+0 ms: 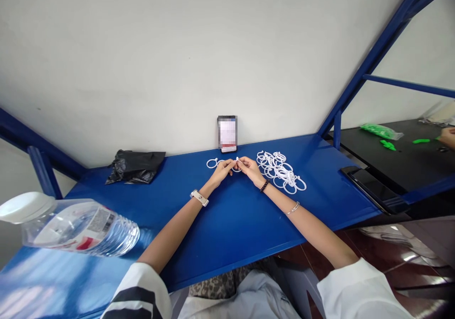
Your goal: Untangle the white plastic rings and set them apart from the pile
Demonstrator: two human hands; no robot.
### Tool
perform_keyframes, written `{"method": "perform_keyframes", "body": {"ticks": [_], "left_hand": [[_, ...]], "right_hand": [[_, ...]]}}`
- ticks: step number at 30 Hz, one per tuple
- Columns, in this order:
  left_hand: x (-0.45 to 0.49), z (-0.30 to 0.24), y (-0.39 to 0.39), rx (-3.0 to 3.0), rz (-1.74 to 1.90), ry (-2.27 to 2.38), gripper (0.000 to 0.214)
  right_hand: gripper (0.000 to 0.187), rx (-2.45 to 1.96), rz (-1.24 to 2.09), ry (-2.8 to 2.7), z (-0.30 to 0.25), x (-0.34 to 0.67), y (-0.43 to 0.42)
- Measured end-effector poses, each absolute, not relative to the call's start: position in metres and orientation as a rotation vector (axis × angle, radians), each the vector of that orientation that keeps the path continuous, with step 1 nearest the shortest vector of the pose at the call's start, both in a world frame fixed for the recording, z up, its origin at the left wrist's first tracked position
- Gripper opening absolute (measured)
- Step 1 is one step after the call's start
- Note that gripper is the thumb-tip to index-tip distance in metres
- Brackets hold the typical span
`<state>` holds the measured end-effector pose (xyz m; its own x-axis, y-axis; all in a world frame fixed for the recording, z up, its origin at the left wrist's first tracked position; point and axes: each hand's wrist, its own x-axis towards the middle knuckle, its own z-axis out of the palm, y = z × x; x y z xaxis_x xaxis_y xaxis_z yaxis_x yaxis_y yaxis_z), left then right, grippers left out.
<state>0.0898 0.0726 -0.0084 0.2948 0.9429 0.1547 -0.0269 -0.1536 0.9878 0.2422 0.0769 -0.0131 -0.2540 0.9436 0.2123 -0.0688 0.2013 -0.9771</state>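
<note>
- Blue table (231, 233), set against a pale wall (199, 63).
- Clear bottle (81, 226), white cap, lying tilted in view, near left.
- Black plastic bag (137, 166), crumpled, towards rear left.
- Pile of white rings (284, 173), overlapping, just beyond right wrist.
- Right hand (251, 171): fingers closed, pinching a ring.
- Left hand (223, 169): fingertips drawn together, pinching the same ring's other side.
- Phone (227, 135), upright against wall, behind hands.
- Loose white ring (212, 168), flat, left of hands.
- Held ring (237, 159), between both hands' fingertips, mid-table.
</note>
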Motion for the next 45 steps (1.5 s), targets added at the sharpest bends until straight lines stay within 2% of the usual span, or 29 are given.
{"method": "perform_keyframes", "body": {"ticks": [5,10,14,19,26,36,45], "left_hand": [[0.086,-0.007,0.072,1.385,1.059,0.831,0.038],[0.083,-0.006,0.070,1.387,1.023,0.801,0.034],[0.084,-0.005,0.070,1.451,1.004,0.814,0.043],[0.092,-0.002,0.066,1.381,0.967,0.784,0.055],[0.106,-0.001,0.063,1.105,1.047,0.633,0.060],[0.101,-0.002,0.064,1.022,1.041,0.574,0.048],[0.095,-0.004,0.064,1.138,1.045,0.583,0.049]], "right_hand": [[0.031,-0.856,1.455,-1.388,-0.005,0.246,0.074],[0.037,-0.834,1.515,-1.434,0.000,0.246,0.072],[0.040,-0.820,1.510,-1.475,0.000,0.242,0.070],[0.054,-0.847,1.519,-1.448,-0.003,0.239,0.071],[0.058,-0.739,1.608,-1.224,-0.004,0.241,0.076],[0.041,-0.671,1.722,-1.165,-0.003,0.247,0.078],[0.038,-0.593,1.806,-1.326,-0.006,0.255,0.082]]}}
